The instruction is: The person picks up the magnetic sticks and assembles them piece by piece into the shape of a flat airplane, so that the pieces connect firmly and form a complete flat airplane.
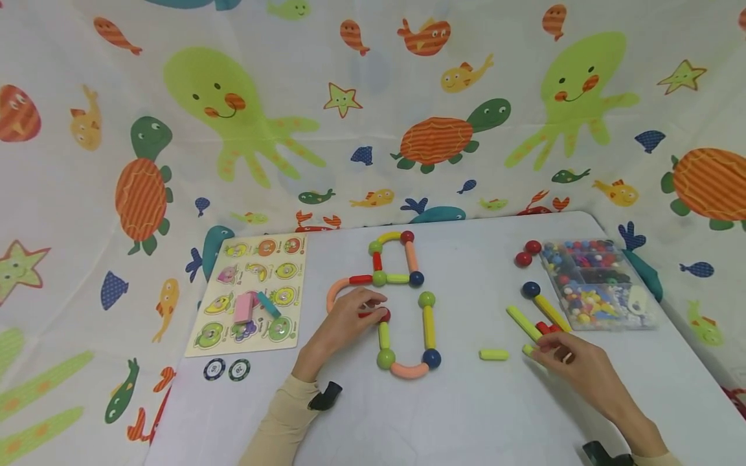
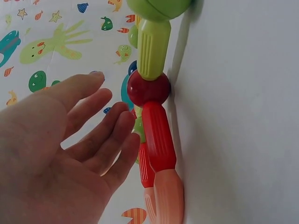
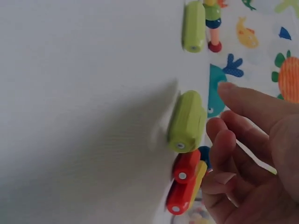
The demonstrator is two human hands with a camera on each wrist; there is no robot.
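My left hand (image 1: pixel 344 323) hovers over the left side of a figure made of magnetic rods and balls, fingers loosely bent. In the left wrist view its fingertips are beside a red ball (image 2: pixel 148 87) and a red rod (image 2: pixel 159 135), gripping neither. The red rod runs on into a curved peach rod (image 2: pixel 169 196); a light green rod (image 2: pixel 154 49) joins the ball's other side. On the right, my right hand (image 1: pixel 577 362) hangs with relaxed fingers beside a short light green rod (image 3: pixel 187 122), holding nothing. Two short red rods (image 3: pixel 182 179) lie close by.
Farther right stand a divided bead box (image 1: pixel 600 285), two red balls (image 1: pixel 523 259) and a yellow rod (image 1: pixel 552 313) with a blue ball. A longer green rod (image 1: pixel 523 323) and another short one (image 1: pixel 493 355) lie nearby. At left are a fruit puzzle board (image 1: pixel 198 343) and two round chips (image 1: pixel 214 369).
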